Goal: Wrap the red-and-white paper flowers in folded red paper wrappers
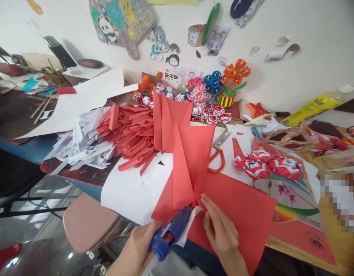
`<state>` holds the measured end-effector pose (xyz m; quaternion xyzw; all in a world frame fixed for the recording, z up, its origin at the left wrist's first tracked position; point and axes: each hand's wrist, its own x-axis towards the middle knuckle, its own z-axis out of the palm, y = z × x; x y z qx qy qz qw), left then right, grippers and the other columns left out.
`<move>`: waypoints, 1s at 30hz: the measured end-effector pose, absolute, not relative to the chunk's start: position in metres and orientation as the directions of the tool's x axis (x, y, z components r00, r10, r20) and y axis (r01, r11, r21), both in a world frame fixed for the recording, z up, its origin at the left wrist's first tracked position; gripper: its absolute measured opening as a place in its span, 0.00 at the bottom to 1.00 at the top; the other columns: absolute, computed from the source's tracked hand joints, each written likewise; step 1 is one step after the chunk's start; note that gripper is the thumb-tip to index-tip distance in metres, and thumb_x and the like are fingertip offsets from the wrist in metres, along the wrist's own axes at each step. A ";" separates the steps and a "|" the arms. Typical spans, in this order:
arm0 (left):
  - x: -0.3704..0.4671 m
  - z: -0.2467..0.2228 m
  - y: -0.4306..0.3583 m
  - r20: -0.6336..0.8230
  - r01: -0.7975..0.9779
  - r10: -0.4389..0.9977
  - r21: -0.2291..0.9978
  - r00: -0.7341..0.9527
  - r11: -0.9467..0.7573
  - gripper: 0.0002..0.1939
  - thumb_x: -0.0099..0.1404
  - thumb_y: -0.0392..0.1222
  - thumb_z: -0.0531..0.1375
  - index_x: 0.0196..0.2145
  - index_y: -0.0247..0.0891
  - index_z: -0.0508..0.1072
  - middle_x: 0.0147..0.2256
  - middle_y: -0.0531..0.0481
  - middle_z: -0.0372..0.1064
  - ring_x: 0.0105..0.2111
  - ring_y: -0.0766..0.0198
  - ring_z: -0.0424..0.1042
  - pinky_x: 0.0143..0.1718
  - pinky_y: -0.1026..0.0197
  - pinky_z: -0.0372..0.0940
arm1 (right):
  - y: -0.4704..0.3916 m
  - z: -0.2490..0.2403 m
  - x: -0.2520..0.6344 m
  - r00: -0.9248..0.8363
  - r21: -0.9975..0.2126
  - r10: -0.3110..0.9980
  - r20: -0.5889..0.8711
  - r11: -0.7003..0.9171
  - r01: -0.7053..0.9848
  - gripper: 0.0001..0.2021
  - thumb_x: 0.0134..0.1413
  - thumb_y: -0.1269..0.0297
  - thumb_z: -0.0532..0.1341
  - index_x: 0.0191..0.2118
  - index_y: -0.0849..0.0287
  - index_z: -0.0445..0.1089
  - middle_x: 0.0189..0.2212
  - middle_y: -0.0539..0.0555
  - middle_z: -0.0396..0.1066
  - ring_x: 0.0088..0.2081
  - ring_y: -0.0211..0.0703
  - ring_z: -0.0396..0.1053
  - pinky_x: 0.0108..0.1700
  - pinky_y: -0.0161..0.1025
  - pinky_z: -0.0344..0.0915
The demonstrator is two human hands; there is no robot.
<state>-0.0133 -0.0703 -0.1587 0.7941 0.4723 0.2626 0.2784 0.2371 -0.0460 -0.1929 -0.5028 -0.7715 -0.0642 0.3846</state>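
Observation:
My left hand (138,245) is wrapped round a blue hot glue gun (173,230) at the lower middle. The gun's dark nozzle points up and away, at the near end of a folded red paper (191,153). My right hand (219,226) grips the near edge of that paper, with its fingertips just right of the nozzle. Beneath both lies a flat red paper sheet (240,207). Another folded red paper (163,119) stands behind, beside a heap of folded red strips (133,134). Parts of the gun's handle are hidden by my hand.
Orange-handled scissors (218,155) lie behind my right hand. White folded strips (81,142) are heaped at left, red-and-white paper flowers (265,163) at right. Flower pots (228,99) and a yellow bottle (315,107) stand near the wall. A pink stool (87,222) is below left.

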 end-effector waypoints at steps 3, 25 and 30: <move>-0.013 -0.162 -0.072 0.134 0.614 0.886 0.675 0.444 -0.410 0.09 0.75 0.43 0.49 0.47 0.40 0.64 0.29 0.51 0.70 0.25 0.65 0.72 0.28 0.66 0.65 | -0.047 -0.194 0.237 -0.209 -0.292 0.729 0.652 0.496 0.818 0.27 0.59 0.81 0.58 0.64 0.63 0.62 0.49 0.61 0.76 0.49 0.45 0.76 0.47 0.36 0.74; -0.023 -0.144 -0.072 0.092 0.644 0.862 0.626 0.498 -0.439 0.16 0.76 0.48 0.45 0.53 0.38 0.62 0.34 0.47 0.75 0.29 0.62 0.76 0.27 0.65 0.67 | -0.046 -0.195 0.237 -0.247 -0.275 0.722 0.646 0.522 0.808 0.25 0.60 0.81 0.57 0.62 0.66 0.63 0.49 0.63 0.76 0.50 0.46 0.75 0.47 0.38 0.74; -0.032 -0.132 -0.070 0.258 0.704 0.806 0.393 0.533 -0.591 0.19 0.75 0.47 0.48 0.55 0.33 0.65 0.29 0.47 0.73 0.25 0.62 0.75 0.23 0.65 0.67 | -0.044 -0.194 0.236 -0.270 -0.258 0.725 0.634 0.528 0.809 0.24 0.61 0.78 0.57 0.62 0.66 0.64 0.48 0.63 0.76 0.50 0.46 0.76 0.48 0.38 0.74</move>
